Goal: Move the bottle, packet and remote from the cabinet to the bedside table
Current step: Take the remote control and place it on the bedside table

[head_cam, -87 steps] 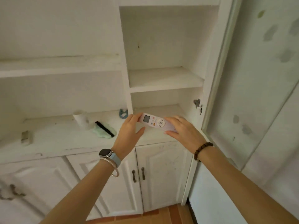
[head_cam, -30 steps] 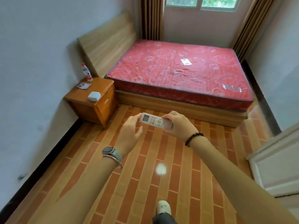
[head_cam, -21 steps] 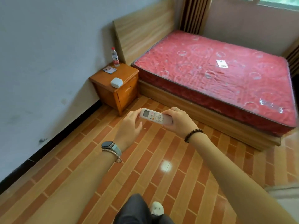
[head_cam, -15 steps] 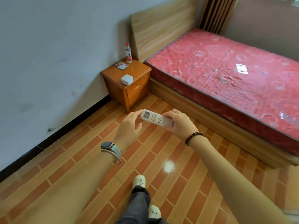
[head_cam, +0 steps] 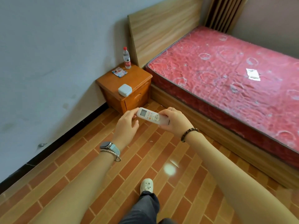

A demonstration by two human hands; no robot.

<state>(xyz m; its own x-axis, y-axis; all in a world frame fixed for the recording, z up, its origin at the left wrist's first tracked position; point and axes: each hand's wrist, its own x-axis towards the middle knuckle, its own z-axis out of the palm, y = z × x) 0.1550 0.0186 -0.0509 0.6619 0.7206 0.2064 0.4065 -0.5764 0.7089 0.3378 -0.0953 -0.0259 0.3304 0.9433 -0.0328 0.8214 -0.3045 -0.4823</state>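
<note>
Brick floor [head_cam: 80, 151]; white remote [head_cam: 150, 116], grey screen, coloured buttons; left hand [head_cam: 127, 125], right hand [head_cam: 175, 121] pinch ends.

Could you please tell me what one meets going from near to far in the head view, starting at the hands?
The remote, then the white box, the packet and the bottle, these last three on the bedside table.

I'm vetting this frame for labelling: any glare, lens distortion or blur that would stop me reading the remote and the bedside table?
Head view: a round glare spot on the floor; wide-angle distortion tilts the headboard. Head view: remote sharp, screen and buttons clear, print unreadable; bottle and packet on the table small but distinct. Head view: lighting even, shadows soft.
</note>
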